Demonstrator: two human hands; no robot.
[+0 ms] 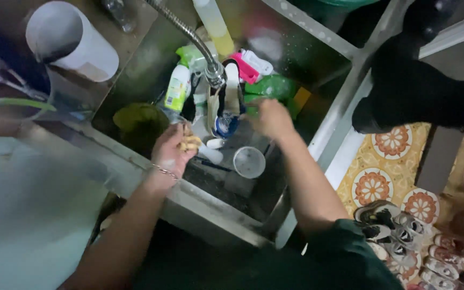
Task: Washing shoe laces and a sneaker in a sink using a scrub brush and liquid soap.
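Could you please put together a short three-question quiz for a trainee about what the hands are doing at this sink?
1. True or false: the left hand holds a yellowish sponge over the sink.
2. What is the right hand nearest to? A) the white cylinder on the counter B) the green cloth by the faucet C) the shoes on the floor
3. Fill in: the small round cup lies in the ____.

Key: 1 true; 2 B; 3 sink.
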